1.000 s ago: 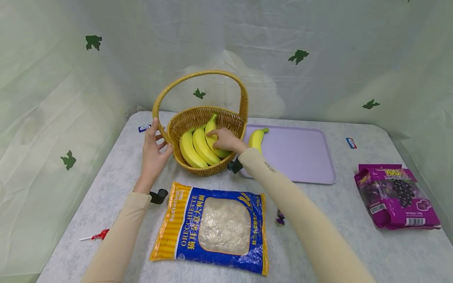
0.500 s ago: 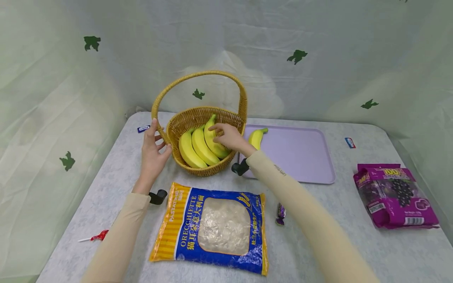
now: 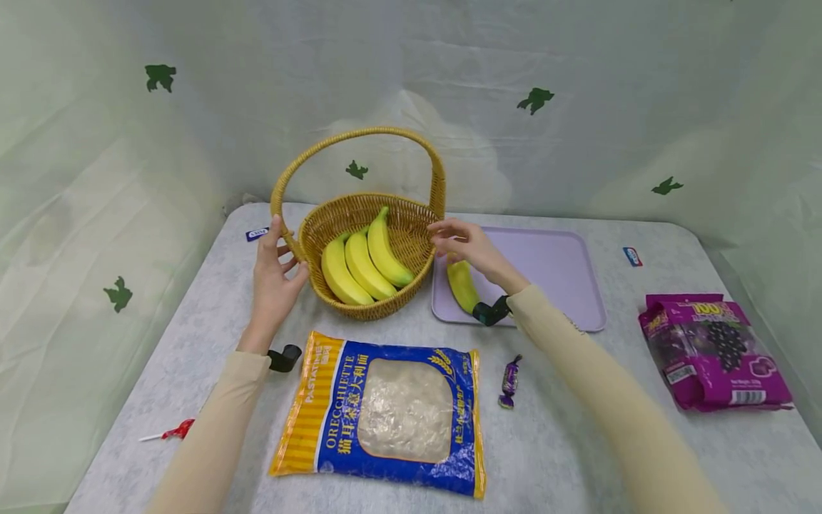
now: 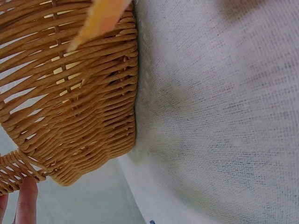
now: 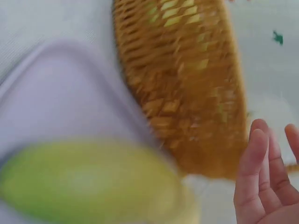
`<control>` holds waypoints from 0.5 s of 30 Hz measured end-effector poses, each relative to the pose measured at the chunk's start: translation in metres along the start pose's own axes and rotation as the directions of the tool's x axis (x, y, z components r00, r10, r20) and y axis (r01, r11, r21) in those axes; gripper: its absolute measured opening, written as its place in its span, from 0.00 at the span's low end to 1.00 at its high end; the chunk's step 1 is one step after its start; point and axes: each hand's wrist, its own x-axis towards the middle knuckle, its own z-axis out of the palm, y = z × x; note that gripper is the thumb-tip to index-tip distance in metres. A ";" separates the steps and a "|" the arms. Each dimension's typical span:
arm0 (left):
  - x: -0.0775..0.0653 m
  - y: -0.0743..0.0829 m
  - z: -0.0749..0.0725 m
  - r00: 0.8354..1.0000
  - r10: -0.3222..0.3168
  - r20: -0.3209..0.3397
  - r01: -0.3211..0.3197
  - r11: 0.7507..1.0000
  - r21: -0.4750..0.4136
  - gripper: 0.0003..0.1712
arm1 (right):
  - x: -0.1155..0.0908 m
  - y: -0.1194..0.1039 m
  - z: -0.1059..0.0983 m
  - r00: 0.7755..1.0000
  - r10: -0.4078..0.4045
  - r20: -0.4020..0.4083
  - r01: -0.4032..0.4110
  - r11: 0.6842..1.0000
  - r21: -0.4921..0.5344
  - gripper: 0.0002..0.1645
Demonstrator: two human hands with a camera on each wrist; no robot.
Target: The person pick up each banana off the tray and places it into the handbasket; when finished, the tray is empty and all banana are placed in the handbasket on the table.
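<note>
A wicker basket (image 3: 367,307) with an arched handle stands at the back, holding a row of three bananas (image 3: 366,268). My left hand (image 3: 275,278) touches its left side, fingertips at the foot of the handle and thumb near the rim. In the left wrist view, extended fingers (image 4: 27,201) meet the woven handle base. My right hand (image 3: 472,250) is by the basket's right rim, fingers loosely bent and holding nothing. Below it, another banana (image 3: 462,285) lies on the lilac tray (image 3: 546,275), partly hidden by the hand. It looms blurred in the right wrist view.
An orecchiette pasta bag (image 3: 404,410) lies in front of the basket, a purple wrapped candy (image 3: 509,383) to its right. A purple grape-picture bag (image 3: 716,353) is far right. A red lollipop (image 3: 180,430) lies left; small wrapped pieces lie near the back corners.
My right hand has left the banana in the basket and moved right, past the rim to above the tray. The left hand has stayed on the basket.
</note>
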 end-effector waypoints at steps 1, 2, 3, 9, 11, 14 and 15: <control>0.000 0.000 0.000 1.000 -0.002 0.002 0.002 1.000 0.000 0.54 | -0.003 0.005 -0.005 1.000 0.012 -0.012 -0.012 1.000 0.004 0.24; 0.000 0.000 0.000 1.000 -0.003 0.003 0.003 1.000 0.000 0.54 | -0.006 0.009 -0.010 0.999 0.023 -0.023 -0.023 1.000 0.008 0.25; 0.000 0.000 0.000 1.000 -0.004 0.005 0.004 1.000 0.001 0.54 | -0.008 0.013 -0.015 0.999 0.035 -0.033 -0.035 0.999 0.012 0.25; 0.000 0.002 -0.001 1.000 -0.014 0.008 0.014 1.000 0.003 0.54 | -0.024 0.032 -0.036 0.995 0.082 -0.052 -0.082 0.997 0.006 0.27; 0.000 0.002 -0.001 1.000 -0.018 0.010 0.018 1.000 0.001 0.54 | -0.029 0.036 -0.041 0.995 0.095 -0.044 -0.095 0.995 -0.014 0.28; 0.000 0.009 -0.001 1.000 -0.021 0.010 0.021 1.000 -0.003 0.54 | -0.035 0.040 -0.046 0.992 0.125 -0.030 -0.127 0.990 -0.055 0.30; 0.000 0.016 -0.001 1.000 -0.015 0.008 0.015 1.000 -0.006 0.55 | -0.037 0.041 -0.047 0.990 0.137 -0.023 -0.139 0.988 -0.070 0.31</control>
